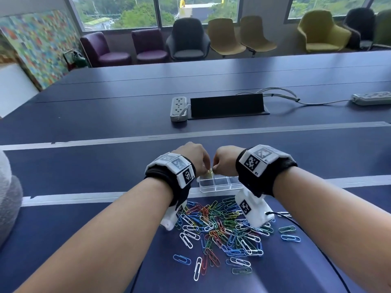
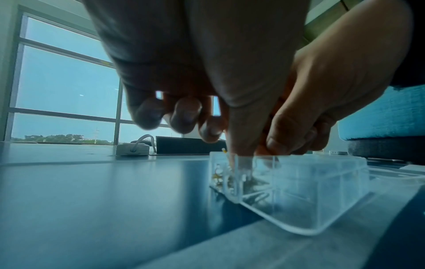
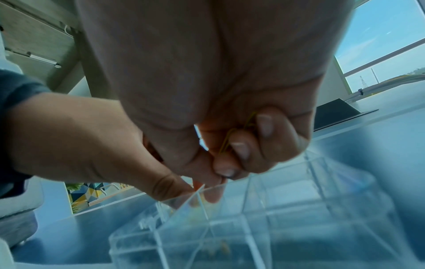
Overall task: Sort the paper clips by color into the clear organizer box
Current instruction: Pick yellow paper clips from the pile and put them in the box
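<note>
The pile of paper clips (image 1: 224, 227) lies nearest, spread loose on the dark worktop (image 1: 105, 178), too many to count. Just behind the pile stands one clear organizer box (image 1: 220, 185), with open worktop behind it. Both hands meet over the box's left end. The left hand (image 1: 193, 157) pinches yellow clips (image 1: 209, 171) at the rim of that compartment. The right hand (image 3: 230, 109) has a narrow grip, with yellow clips curled inside its fingers (image 3: 264, 125).
</note>
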Motion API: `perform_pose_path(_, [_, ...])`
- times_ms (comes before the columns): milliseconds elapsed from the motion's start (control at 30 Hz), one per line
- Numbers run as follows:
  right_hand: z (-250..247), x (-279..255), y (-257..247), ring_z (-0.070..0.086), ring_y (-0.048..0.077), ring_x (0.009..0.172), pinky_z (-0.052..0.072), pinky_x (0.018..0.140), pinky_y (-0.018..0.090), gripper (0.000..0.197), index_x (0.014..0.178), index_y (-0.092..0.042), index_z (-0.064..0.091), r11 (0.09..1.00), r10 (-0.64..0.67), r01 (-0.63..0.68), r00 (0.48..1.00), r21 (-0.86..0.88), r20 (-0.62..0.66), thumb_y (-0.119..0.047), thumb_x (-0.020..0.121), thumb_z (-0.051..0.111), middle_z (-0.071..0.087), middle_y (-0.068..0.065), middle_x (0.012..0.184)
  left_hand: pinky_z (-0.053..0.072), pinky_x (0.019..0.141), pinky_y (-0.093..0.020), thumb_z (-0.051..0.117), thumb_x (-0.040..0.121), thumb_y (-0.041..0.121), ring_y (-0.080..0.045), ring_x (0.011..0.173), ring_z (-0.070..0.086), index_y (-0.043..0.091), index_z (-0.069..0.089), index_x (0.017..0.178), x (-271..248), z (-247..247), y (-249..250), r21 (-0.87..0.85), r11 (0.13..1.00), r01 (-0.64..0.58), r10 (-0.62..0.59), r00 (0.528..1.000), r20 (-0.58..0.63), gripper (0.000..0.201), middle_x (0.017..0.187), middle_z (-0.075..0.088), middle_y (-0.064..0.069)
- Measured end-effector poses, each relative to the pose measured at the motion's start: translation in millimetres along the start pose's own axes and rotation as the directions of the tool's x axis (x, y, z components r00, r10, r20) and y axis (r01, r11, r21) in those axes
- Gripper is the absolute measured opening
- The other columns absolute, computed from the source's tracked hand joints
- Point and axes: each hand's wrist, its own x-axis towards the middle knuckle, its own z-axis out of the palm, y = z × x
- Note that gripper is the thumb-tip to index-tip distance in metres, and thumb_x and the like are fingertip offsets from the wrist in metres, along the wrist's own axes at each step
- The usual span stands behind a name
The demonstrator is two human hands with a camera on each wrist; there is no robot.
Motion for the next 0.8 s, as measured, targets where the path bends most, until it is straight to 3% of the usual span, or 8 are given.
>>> perform_pose_path(167, [0, -2, 2, 0.065, 0.028, 0.098, 0.050, 0.077, 0.028, 0.031, 0.103, -0.005, 0.071, 0.999, -0.018, 0.018, 1.000, 0.028, -0.007, -0.027, 0.086, 0.055, 0.072, 0.012, 0.103, 0.044, 0.065, -0.023, 0.068, 0.074, 0.019, -0.017, 0.073, 0.058, 0.025, 0.076, 0.080, -1, 1, -5, -0.074, 0.997, -0.028, 0.025, 0.999, -0.032, 0.011, 0.062, 0.051, 0.012])
perform_pose_path(267, [-4, -4, 3, 0.065, 0.025, 0.098, 0.049, 0.077, 0.027, 0.029, 0.105, -0.008, 0.071, 0.998, -0.014, 0.015, 1.000, 0.054, -0.009, -0.025, 0.086, 0.056, 0.072, 0.009, 0.104, 0.037, 0.053, -0.019, 0.073, 0.073, 0.018, -0.010, 0.059, 0.049, 0.020, 0.074, 0.078, -2, 2, -9, -0.165, 0.986, -0.008, 0.003, 1.000, -0.031, 0.006, 0.056, 0.048, 0.012])
perform_pose_path(433, [-11, -4, 4, 0.066, 0.025, 0.099, 0.053, 0.085, 0.031, 0.027, 0.104, -0.010, 0.072, 0.996, -0.004, 0.007, 0.999, 0.084, -0.035, -0.020, 0.087, 0.054, 0.073, 0.008, 0.105, 0.038, 0.050, -0.017, 0.071, 0.074, 0.017, -0.004, 0.055, 0.047, 0.018, 0.070, 0.076, -5, 4, -10, -0.264, 0.964, -0.006, -0.001, 1.000, -0.027, 0.002, 0.057, 0.052, 0.011])
perform_pose_path(633, [-8, -8, 7, 0.065, 0.022, 0.101, 0.051, 0.086, 0.028, 0.028, 0.108, -0.012, 0.072, 0.991, 0.001, 0.002, 1.000, 0.136, -0.025, -0.017, 0.089, 0.053, 0.072, 0.006, 0.107, 0.041, 0.056, -0.016, 0.068, 0.073, 0.012, -0.006, 0.063, 0.053, 0.023, 0.057, 0.059, -6, -3, -14, -0.359, 0.933, -0.019, -0.029, 0.991, -0.128, 0.020, 0.065, 0.058, 0.010])
perform_pose_path(733, [-6, -9, 6, 0.065, 0.022, 0.102, 0.051, 0.088, 0.029, 0.028, 0.107, -0.013, 0.072, 0.991, -0.001, 0.005, 0.999, 0.134, -0.032, -0.016, 0.089, 0.052, 0.071, 0.005, 0.108, 0.044, 0.063, -0.020, 0.065, 0.074, 0.009, -0.013, 0.071, 0.057, 0.018, 0.064, 0.071, -8, -1, -9, -0.229, 0.971, -0.072, 0.051, 0.994, -0.100, 0.009, 0.071, 0.061, 0.005])
perform_pose_path(800, [-5, -9, 6, 0.064, 0.022, 0.103, 0.051, 0.088, 0.029, 0.027, 0.106, -0.015, 0.072, 0.992, -0.001, 0.005, 0.999, 0.129, -0.033, -0.016, 0.088, 0.051, 0.071, 0.004, 0.109, 0.049, 0.072, -0.024, 0.063, 0.078, 0.012, -0.016, 0.077, 0.058, 0.020, 0.070, 0.085, -9, 2, -5, -0.133, 0.988, -0.081, 0.074, 0.996, -0.059, 0.013, 0.080, 0.060, 0.002])
